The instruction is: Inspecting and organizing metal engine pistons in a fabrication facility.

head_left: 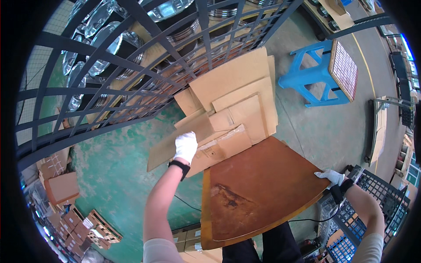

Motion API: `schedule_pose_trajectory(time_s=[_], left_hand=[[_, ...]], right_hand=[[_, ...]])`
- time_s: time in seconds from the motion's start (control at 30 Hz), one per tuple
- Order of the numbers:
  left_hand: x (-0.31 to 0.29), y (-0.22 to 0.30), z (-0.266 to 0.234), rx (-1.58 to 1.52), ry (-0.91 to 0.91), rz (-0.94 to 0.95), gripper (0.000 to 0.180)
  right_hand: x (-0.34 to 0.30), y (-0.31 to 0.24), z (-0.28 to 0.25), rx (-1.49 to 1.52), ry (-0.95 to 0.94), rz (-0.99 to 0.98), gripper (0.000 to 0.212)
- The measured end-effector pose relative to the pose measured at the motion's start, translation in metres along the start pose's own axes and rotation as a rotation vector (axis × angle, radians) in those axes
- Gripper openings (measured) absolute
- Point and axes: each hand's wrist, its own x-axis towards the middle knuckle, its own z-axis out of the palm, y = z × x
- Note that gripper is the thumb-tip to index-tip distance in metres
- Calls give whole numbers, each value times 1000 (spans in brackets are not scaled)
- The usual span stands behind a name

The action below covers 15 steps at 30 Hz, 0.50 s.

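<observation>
My left hand [186, 147], in a white glove, is closed on the near edge of a flat cardboard sheet [166, 148]. That sheet lies slanted against a pile of flattened cardboard [241, 87] beside the metal cage. My right hand [332, 176], also gloved in white, grips the right corner of a large reddish-brown board [267, 175]. The board is in front of my legs, with a dark scuffed patch on its left part and a yellowish border along its left and near edges. My right fingertips show on its upper face; the thumb is hard to make out.
A dark metal grid cage [118, 70] holding shiny round metal parts stands at the upper left. A blue plastic stool [313, 72] is at the upper right. Cartons [63, 188] and a wooden pallet [103, 228] sit lower left. A black mesh cart [379, 197] is at the right.
</observation>
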Motion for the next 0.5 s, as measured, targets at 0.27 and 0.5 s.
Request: schedule_pose_trajectory(time_s=[0.27, 0.5], left_hand=[[-72, 15, -133, -89, -257, 304, 48], [-130, 49, -168, -399, -259, 481, 30]], right_hand=[[11, 30, -12, 161, -39, -146, 50], [31, 35, -26, 94, -32, -155, 53]])
